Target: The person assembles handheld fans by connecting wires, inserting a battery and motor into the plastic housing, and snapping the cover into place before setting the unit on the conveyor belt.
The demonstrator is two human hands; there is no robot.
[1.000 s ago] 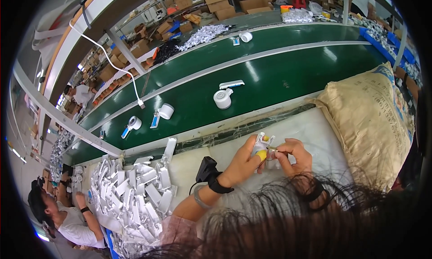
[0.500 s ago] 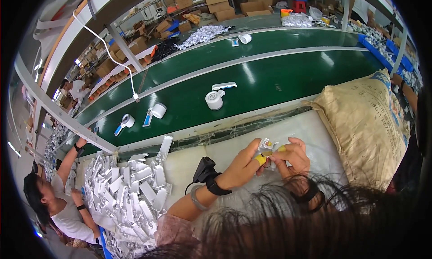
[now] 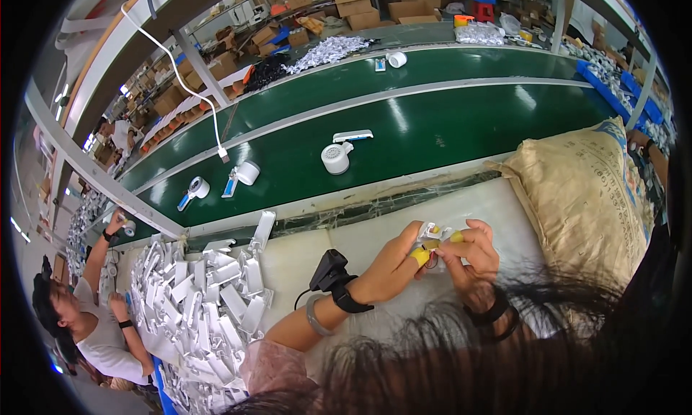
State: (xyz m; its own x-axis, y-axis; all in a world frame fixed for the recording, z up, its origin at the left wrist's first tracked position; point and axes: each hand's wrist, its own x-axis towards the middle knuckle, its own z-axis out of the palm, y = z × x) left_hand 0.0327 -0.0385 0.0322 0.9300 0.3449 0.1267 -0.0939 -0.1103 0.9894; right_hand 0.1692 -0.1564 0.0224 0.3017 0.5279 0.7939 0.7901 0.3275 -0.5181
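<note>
Jutting from left hand (image 3: pixel 393 265), white plastic piece (image 3: pixel 430 230), small, partly hidden

Pale pink sleeve (image 3: pixel 272 366), black wristbands (image 3: pixel 352 298)

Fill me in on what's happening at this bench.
A person's left hand holds a small white plastic part above the bench. The right hand has its fingertips close to it; whether they grip anything is too small to tell. A heap of white pieces lies to the left, a tan sack to the right. White round-headed units rest on the green belt ahead, and a co-worker at far left stretches an arm toward it.
</note>
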